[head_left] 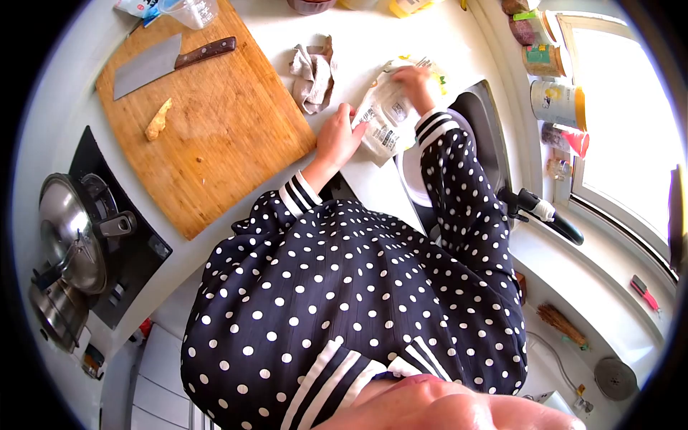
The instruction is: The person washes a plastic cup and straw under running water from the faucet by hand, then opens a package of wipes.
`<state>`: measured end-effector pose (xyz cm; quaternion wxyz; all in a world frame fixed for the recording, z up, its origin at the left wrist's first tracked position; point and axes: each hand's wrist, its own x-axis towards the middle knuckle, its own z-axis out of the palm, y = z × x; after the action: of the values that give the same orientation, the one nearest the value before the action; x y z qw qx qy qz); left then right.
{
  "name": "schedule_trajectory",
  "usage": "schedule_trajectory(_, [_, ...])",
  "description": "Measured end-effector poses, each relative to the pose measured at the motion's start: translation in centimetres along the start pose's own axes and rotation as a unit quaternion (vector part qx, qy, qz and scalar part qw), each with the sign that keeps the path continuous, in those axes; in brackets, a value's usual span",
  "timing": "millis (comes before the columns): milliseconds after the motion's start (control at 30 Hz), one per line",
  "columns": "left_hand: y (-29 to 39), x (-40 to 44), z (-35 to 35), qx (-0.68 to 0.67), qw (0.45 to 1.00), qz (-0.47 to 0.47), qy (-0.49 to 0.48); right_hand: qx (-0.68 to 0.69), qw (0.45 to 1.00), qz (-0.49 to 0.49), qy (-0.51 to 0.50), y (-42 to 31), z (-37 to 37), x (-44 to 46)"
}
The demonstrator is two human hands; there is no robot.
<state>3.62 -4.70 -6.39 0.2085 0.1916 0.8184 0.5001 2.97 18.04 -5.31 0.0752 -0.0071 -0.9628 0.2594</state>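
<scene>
A printed, partly see-through plastic food bag (387, 115) lies across the counter and the near edge of the sink. My left hand (340, 136) pinches the bag's left edge between thumb and fingers. At the upper part of the same bag, my right hand (418, 87) has its fingers bent onto the plastic; the fingertips are partly hidden. Left of the bag rests a crumpled grey cloth (313, 75). A wooden cutting board (215, 143) carries a cleaver (150, 66) with a brown handle and a piece of ginger root (158, 120).
The sink (487, 122) with a pale basin (412, 172) lies under my right forearm, and a black faucet (541, 208) stands beside it. Jars and cans (555, 102) line the windowsill. A steel lidded pan (72, 229) sits on the stove at left. A clear plastic cup (192, 11) stands behind the board.
</scene>
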Motion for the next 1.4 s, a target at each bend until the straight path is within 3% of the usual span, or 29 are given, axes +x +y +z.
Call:
schedule_trajectory(33, [0.2,0.1,-0.3,0.009,1.000,0.001,-0.002,-0.006,0.996,0.077,0.044,0.7,-0.1,0.6])
schedule_trajectory(100, [0.2,0.1,-0.6,0.026,1.000,0.008,-0.005,-0.036,0.989,0.142,-0.015,-1.1,0.2,0.0])
schedule_trajectory(167, [0.0,0.1,-0.4,0.035,0.999,0.020,-0.005,-0.060,0.996,0.019,-0.063,1.6,4.2,-2.4])
schedule_trajectory(200, [-0.1,0.1,-0.2,0.022,1.000,0.016,-0.002,-0.145,0.988,-0.009,-0.056,-4.6,0.9,-2.1])
schedule_trajectory(233, [-0.1,0.1,0.0,0.013,1.000,0.019,0.004,-0.066,0.994,0.022,-0.085,-2.7,1.6,-1.9])
schedule_trajectory(333, [-0.2,0.2,-0.2,0.011,1.000,0.018,0.000,-0.095,0.989,0.113,0.025,-2.3,-0.7,-0.7])
schedule_trajectory(367, [-0.2,0.2,-0.3,0.020,1.000,0.017,-0.004,-0.133,0.987,0.093,0.006,-1.2,0.2,-1.1])
schedule_trajectory(400, [-0.1,0.3,-0.4,0.028,0.999,0.016,-0.007,-0.082,0.982,0.159,-0.066,-1.4,1.6,-1.7])
schedule_trajectory(467, [-0.3,0.2,-0.3,0.030,0.999,0.022,-0.011,-0.226,0.972,-0.005,-0.057,-6.0,0.4,-3.5])
schedule_trajectory(500, [-0.3,0.2,-0.1,0.018,1.000,0.025,0.003,-0.174,0.980,0.000,-0.095,-6.3,-0.8,-3.4])
schedule_trajectory(567, [-0.4,0.1,0.1,-0.003,0.999,0.032,0.026,-0.167,0.983,0.075,-0.004,-2.4,-1.1,-3.0])
schedule_trajectory(633, [-0.3,-0.3,-0.2,0.017,1.000,0.026,0.002,-0.171,0.973,0.152,0.016,-1.6,-0.4,-3.3])
schedule_trajectory(700, [-0.1,0.1,-0.4,0.033,0.999,0.023,-0.014,-0.238,0.957,0.082,-0.142,-0.9,2.0,-5.6])
schedule_trajectory(733, [-0.2,0.1,-0.1,0.033,0.999,0.017,-0.008,-0.177,0.977,0.056,-0.107,-7.2,0.1,-5.5])
schedule_trajectory(767, [-0.4,0.0,0.0,0.032,0.999,0.016,-0.007,-0.107,0.993,-0.005,-0.041,-3.9,2.1,-6.6])
schedule_trajectory(933, [0.0,-0.1,-0.1,0.023,0.999,0.039,0.006,-0.144,0.972,0.184,-0.006,-2.6,1.4,-3.3])
schedule_trajectory(967, [0.1,0.2,-0.3,0.029,0.999,0.041,0.004,-0.281,0.954,0.094,-0.044,-2.3,2.5,-3.6])
schedule_trajectory(1000, [0.2,0.2,-0.4,0.023,0.999,0.041,-0.003,-0.248,0.964,0.076,-0.061,-3.4,2.9,-4.4])
schedule_trajectory(1033, [0.2,0.3,-0.5,0.015,0.999,0.038,-0.007,-0.165,0.982,0.089,-0.016,-4.1,3.7,-5.5])
schedule_trajectory(1100, [0.1,0.1,-0.3,0.005,0.999,0.038,-0.010,-0.193,0.980,0.000,0.041,-3.5,3.4,-5.8])
schedule_trajectory(1167, [0.1,0.2,-0.4,0.002,0.999,0.050,-0.006,-0.088,0.969,0.221,-0.060,-6.4,-0.9,-2.8])
schedule_trajectory(1200, [0.2,0.2,-0.4,0.005,0.999,0.045,-0.008,-0.089,0.947,0.299,-0.071,-3.7,-0.9,-1.5])
schedule_trajectory(1233, [0.4,0.2,-0.5,0.010,0.999,0.041,-0.011,-0.283,0.956,0.065,-0.036,0.0,-1.0,-1.9])
schedule_trajectory(1300, [0.4,0.4,-0.6,0.013,0.999,0.041,-0.011,-0.130,0.990,0.059,0.003,1.4,-1.3,-1.6])
schedule_trajectory(1333, [0.3,0.3,-0.5,0.011,0.999,0.043,-0.011,-0.204,0.978,-0.008,0.032,1.5,-0.9,-1.6])
schedule_trajectory(1367, [0.2,0.3,-0.5,0.007,0.999,0.046,-0.011,-0.218,0.972,0.082,-0.026,1.1,0.0,-2.3])
schedule_trajectory(1400, [0.4,0.6,-0.6,0.008,0.999,0.043,-0.014,-0.206,0.976,0.054,-0.055,-0.2,0.3,-3.1])
